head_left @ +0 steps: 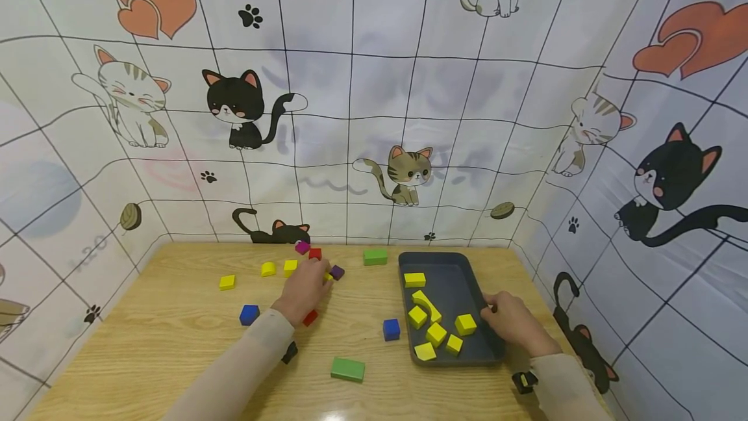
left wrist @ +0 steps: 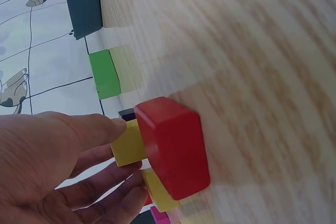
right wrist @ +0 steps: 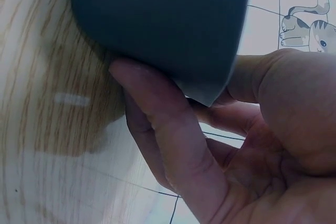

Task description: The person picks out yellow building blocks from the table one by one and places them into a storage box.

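Note:
My left hand [head_left: 304, 290] reaches among the blocks at the back left. In the left wrist view its thumb and a finger pinch a yellow block [left wrist: 128, 145]. A red block [left wrist: 181, 150] stands close in front of it, and another yellow block [left wrist: 160, 191] is near the lower fingertips. My right hand [head_left: 515, 321] grips the right rim of a dark grey tray [head_left: 452, 278], its thumb at the rim and its fingers against the outer wall [right wrist: 163, 19]. Several yellow blocks lie in the tray, among them a curved arch block [head_left: 428, 306].
Green blocks [head_left: 347, 369] [head_left: 375, 256] lie left of the tray, front and back. Blue blocks [head_left: 391, 329] [head_left: 249, 314] sit at mid-table. Yellow blocks [head_left: 227, 282] [head_left: 268, 269], a purple block [head_left: 337, 272] and a magenta block [head_left: 302, 247] surround the left hand. A cat-print cloth [head_left: 386, 96] backs the table.

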The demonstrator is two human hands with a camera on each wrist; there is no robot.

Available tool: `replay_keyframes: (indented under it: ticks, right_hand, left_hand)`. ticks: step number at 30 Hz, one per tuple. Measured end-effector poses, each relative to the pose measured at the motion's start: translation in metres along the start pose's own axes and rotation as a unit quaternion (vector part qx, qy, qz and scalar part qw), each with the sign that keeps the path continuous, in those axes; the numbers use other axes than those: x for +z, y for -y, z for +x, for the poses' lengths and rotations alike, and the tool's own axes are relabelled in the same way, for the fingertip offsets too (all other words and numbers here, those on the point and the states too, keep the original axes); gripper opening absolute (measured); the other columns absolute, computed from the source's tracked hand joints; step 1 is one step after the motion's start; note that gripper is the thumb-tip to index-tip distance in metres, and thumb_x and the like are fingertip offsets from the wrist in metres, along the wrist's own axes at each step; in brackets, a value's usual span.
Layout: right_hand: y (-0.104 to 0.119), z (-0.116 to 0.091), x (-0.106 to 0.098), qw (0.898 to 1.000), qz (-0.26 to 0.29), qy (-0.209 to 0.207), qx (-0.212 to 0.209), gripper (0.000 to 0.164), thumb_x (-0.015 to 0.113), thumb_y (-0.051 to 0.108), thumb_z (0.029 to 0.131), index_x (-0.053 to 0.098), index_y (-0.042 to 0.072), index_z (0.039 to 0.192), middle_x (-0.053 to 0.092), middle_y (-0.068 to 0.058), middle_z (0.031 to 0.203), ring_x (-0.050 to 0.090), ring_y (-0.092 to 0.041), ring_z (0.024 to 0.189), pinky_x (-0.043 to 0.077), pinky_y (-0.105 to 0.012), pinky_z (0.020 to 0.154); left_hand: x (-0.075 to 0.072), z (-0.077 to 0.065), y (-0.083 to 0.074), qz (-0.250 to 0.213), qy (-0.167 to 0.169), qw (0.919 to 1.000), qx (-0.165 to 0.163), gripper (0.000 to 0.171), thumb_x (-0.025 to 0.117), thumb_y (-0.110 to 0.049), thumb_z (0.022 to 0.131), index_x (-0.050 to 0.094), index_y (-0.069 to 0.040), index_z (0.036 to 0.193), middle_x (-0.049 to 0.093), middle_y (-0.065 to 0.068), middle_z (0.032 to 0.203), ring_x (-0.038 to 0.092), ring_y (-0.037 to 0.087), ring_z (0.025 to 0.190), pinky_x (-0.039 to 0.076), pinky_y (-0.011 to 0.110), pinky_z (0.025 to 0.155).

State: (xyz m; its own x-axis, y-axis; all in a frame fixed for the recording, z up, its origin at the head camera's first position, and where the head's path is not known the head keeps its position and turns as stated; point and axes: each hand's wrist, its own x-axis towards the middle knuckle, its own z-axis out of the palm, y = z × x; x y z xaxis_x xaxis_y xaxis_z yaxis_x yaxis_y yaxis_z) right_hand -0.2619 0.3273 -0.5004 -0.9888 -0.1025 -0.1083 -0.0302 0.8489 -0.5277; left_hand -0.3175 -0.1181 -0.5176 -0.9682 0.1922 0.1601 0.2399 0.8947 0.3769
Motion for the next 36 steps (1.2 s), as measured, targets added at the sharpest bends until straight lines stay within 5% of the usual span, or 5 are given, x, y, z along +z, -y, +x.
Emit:
replay_keyframes:
  ticks: [9,17,31,36]
  right_hand:
    - [-0.002,0.002,0.001,1.000,-0.004,0.005,0.010,0.049,0.058,0.008,0.094,0.049,-0.009,0.140,0.060,-0.031,0.126,0.056,-0.021,0.068,0.047,-0.033,0.055]
    - [-0.004,0.003,0.001,1.000,-0.018,0.000,0.004,0.049,0.059,0.009,0.094,0.051,-0.009,0.139,0.063,-0.028,0.121,0.056,-0.021,0.072,0.048,-0.033,0.057]
    - [-0.005,0.002,0.003,1.000,-0.011,-0.007,0.003,0.049,0.059,0.007,0.093,0.051,-0.008,0.139,0.066,-0.026,0.116,0.054,-0.019,0.064,0.046,-0.032,0.053]
    - [-0.003,0.001,0.004,1.000,0.007,-0.005,0.004,0.050,0.057,0.008,0.093,0.049,-0.009,0.140,0.067,-0.023,0.111,0.044,-0.016,0.052,0.043,-0.032,0.047]
  left_hand:
    - [-0.002,-0.002,-0.003,-0.003,0.002,1.0000,0.001,0.029,0.079,-0.016,0.088,0.071,-0.006,0.114,0.066,0.007,0.102,0.056,0.019,0.083,0.056,0.033,0.081]
    - [-0.003,-0.003,-0.012,-0.019,-0.028,0.9987,0.039,0.024,0.079,-0.014,0.088,0.071,-0.008,0.109,0.068,0.005,0.104,0.061,0.018,0.083,0.056,0.031,0.080]
    - [0.004,0.000,-0.045,-0.044,-0.025,0.9949,0.088,0.025,0.076,-0.014,0.091,0.068,-0.012,0.115,0.064,0.005,0.111,0.059,0.014,0.087,0.055,0.026,0.082]
    - [0.009,0.003,-0.058,-0.037,-0.027,0.9932,0.107,0.026,0.075,-0.015,0.092,0.068,-0.009,0.117,0.064,0.004,0.109,0.059,0.015,0.089,0.055,0.026,0.082]
